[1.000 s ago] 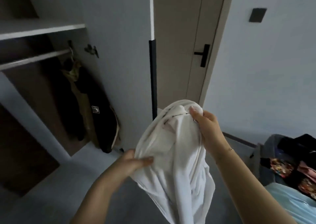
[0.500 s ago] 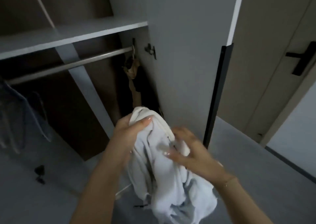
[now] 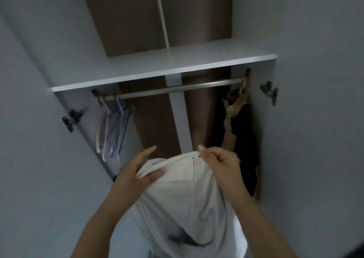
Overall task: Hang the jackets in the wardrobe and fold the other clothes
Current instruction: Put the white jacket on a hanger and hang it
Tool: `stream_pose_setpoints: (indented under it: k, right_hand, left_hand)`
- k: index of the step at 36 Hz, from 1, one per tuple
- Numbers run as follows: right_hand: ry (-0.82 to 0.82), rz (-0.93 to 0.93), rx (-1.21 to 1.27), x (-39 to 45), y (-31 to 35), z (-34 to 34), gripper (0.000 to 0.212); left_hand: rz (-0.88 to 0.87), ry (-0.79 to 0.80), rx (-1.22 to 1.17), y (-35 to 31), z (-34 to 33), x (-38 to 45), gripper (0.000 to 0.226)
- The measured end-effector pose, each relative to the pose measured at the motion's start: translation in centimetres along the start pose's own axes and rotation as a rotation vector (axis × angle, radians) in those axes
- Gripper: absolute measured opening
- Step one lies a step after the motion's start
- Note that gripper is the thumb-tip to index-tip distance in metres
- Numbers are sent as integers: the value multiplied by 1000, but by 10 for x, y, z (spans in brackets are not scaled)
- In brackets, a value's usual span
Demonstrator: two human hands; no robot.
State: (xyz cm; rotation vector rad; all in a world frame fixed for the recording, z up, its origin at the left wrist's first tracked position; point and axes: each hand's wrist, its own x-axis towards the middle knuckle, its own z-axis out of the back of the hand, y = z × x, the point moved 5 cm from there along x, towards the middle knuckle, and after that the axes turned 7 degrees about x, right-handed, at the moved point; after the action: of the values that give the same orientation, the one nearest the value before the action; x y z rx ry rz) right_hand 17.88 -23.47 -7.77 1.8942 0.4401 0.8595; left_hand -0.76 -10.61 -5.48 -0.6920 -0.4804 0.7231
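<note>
A white garment (image 3: 183, 202) hangs in front of me, held up before the open wardrobe. My left hand (image 3: 136, 173) grips its top edge on the left, thumb over the folded rim, index finger pointing out. My right hand (image 3: 218, 161) pinches the same edge on the right, near a small dark tag. Above them runs the metal hanging rail (image 3: 177, 89). Several empty hangers (image 3: 113, 127) dangle at the rail's left end. A dark jacket with tan lining (image 3: 240, 131) hangs at the right end.
A white shelf (image 3: 163, 68) sits just above the rail. The wardrobe doors stand open on both sides, with hinges at the left hinge (image 3: 71, 118) and the right hinge (image 3: 269, 92). The middle stretch of the rail is bare.
My view has swung left and up, from the room door to the wardrobe interior. Both hands have shifted along the white garment and now hold its top edge spread apart, raised toward the rail.
</note>
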Motion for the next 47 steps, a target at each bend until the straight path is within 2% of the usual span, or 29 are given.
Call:
stream_pose_setpoints:
  k: [3,5,8,17,21,26,27,30,33,37,40,44,47]
  right_hand:
    - [95,-36,-25,21,-17,-29,53]
    - [170,-111,-66,34,-34,-49,38]
    - [269,-196,-150,52,-62,-79,22]
    - [428,-475,-225,102,-157,-156,34]
    - [463,-620,-282,112,-205,-173,38]
    - [437,-814,-306,120,-254,-184,64]
    - [431,-830,-297,124,-262,-187,64]
    - [431,-874,-245,149,-285,-204,43]
    - [488,-924,-212,182,-304,-236,40]
    - [560,-865,-266,213,-323,-284,45]
    - [607,-800,-255,223,-331,-313,28]
    - [510,-692,-213,235,-333,-329,41]
    - [424,-553,-253,236,-330,-312,48]
  left_hand:
    - [14,-4,9,21,17,-2,28]
    - [91,-42,-134,39,27,0,11]
    - [204,-127,-357,72,39,12,26]
    - [413,-110,-853,147,52,86,50]
    - [449,-106,-914,169,56,115,43]
    - [487,-67,-944,179,50,136,36]
    - [493,-61,-941,181,49,139,36]
    - [506,-107,-848,187,49,150,37]
    - [556,-189,-775,195,52,157,44]
    - [561,-212,-784,195,53,166,40]
    - [558,-256,-825,194,57,171,31]
    - [606,-344,-791,204,63,169,33]
    - [625,-371,-783,210,66,164,29]
